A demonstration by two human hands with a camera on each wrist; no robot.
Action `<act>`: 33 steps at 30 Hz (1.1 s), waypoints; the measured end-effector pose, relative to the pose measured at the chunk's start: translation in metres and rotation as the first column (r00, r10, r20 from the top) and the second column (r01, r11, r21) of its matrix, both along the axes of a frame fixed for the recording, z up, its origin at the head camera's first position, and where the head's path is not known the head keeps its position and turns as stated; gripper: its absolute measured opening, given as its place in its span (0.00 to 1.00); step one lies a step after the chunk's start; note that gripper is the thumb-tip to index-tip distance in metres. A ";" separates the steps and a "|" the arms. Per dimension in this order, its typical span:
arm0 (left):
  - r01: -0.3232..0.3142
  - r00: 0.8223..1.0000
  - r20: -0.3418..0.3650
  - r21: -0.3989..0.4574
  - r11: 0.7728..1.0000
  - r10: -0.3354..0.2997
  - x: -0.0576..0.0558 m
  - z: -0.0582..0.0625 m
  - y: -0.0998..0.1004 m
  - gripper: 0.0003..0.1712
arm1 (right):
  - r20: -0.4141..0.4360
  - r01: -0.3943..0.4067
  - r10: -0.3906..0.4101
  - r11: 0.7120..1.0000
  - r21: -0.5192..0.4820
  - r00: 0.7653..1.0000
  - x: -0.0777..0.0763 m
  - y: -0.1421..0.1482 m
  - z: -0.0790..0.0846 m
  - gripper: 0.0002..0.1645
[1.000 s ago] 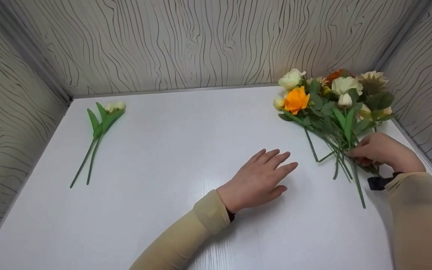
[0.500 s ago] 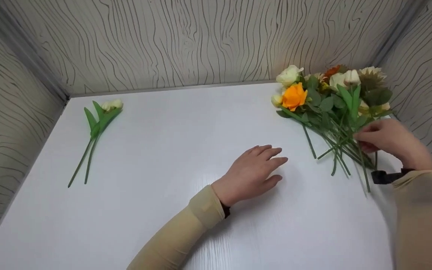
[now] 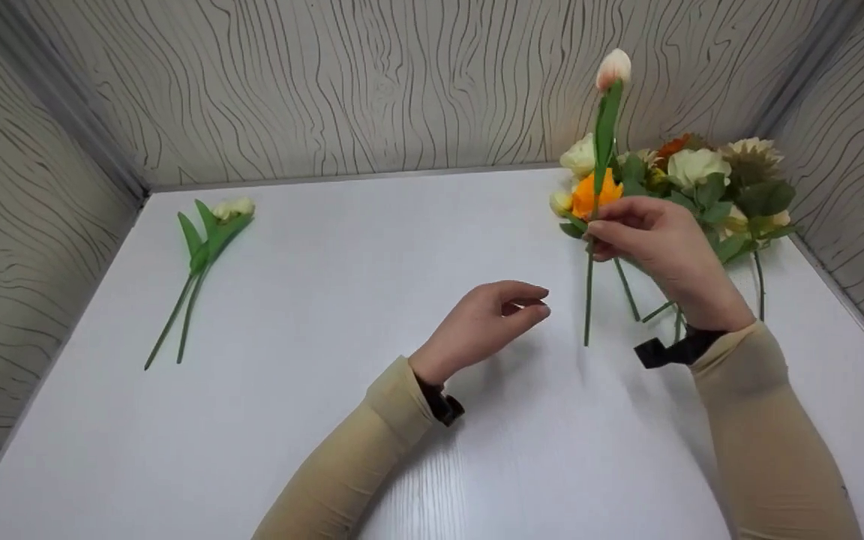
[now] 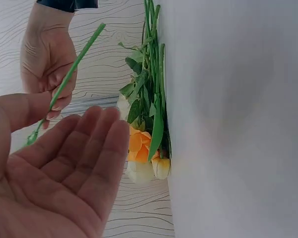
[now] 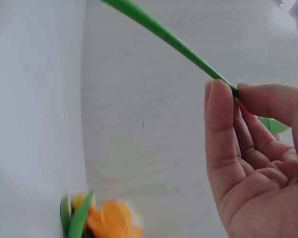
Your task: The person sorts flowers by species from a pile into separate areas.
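Observation:
My right hand point(image 3: 661, 244) pinches the green stem of a pale pink-and-white tulip point(image 3: 614, 71) between thumb and forefinger. The tulip stands upright in the air, its bloom overlapping the back wall in the head view. In the right wrist view the stem point(image 5: 179, 44) runs up and left from the fingertips. My left hand point(image 3: 481, 322) hovers over the table to the left of that stem, holding nothing. Its fingers are relaxed and its palm point(image 4: 54, 193) faces the tulip side in the left wrist view. Behind the right hand lies a heap of mixed flowers, with an orange rose point(image 3: 589, 196).
Two white tulips point(image 3: 211, 240) lie crossed at the far left of the white table point(image 3: 372, 262). The heap also holds a cream rose point(image 3: 694, 169) and a beige daisy-like bloom point(image 3: 753, 157). Wood-patterned walls point(image 3: 417, 90) enclose the back and both sides.
My right hand has lifted the tulip from the heap and carried it up and to the left. The left hand has drawn slightly back, with its fingers and thumb closer together.

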State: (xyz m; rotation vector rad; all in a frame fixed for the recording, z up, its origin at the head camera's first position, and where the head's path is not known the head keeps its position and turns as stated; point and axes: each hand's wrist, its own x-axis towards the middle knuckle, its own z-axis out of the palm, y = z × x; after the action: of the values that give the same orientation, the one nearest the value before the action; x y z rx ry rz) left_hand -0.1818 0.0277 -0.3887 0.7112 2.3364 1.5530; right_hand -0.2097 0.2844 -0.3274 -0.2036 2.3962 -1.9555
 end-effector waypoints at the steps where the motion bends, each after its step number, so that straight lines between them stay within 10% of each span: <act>1: 0.000 0.999 0.032 0.038 0.999 -0.001 -0.001 0.000 0.000 0.19 | -0.027 -0.030 0.028 0.998 -0.063 0.999 0.000 -0.006 0.000 0.25; 11: -0.010 0.983 0.179 0.331 0.944 -0.052 -0.002 -0.001 0.001 0.11 | -0.098 -0.154 0.139 0.974 -0.164 0.985 0.004 -0.038 -0.011 0.17; 24: -0.048 0.988 0.156 0.246 0.968 0.009 -0.001 0.001 -0.002 0.02 | -0.043 -0.130 0.124 0.973 -0.189 0.991 0.001 -0.044 -0.015 0.20; 33: -0.114 0.986 0.151 0.362 0.925 0.063 -0.004 0.002 -0.002 0.06 | -0.096 -0.159 0.145 0.976 -0.152 0.985 0.001 -0.050 -0.019 0.17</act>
State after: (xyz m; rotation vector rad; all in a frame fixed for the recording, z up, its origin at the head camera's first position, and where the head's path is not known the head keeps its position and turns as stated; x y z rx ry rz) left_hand -0.1859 0.0260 -0.3872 0.5571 2.0227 2.0447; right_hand -0.2090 0.2340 -0.3464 -0.4704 2.1967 -2.1061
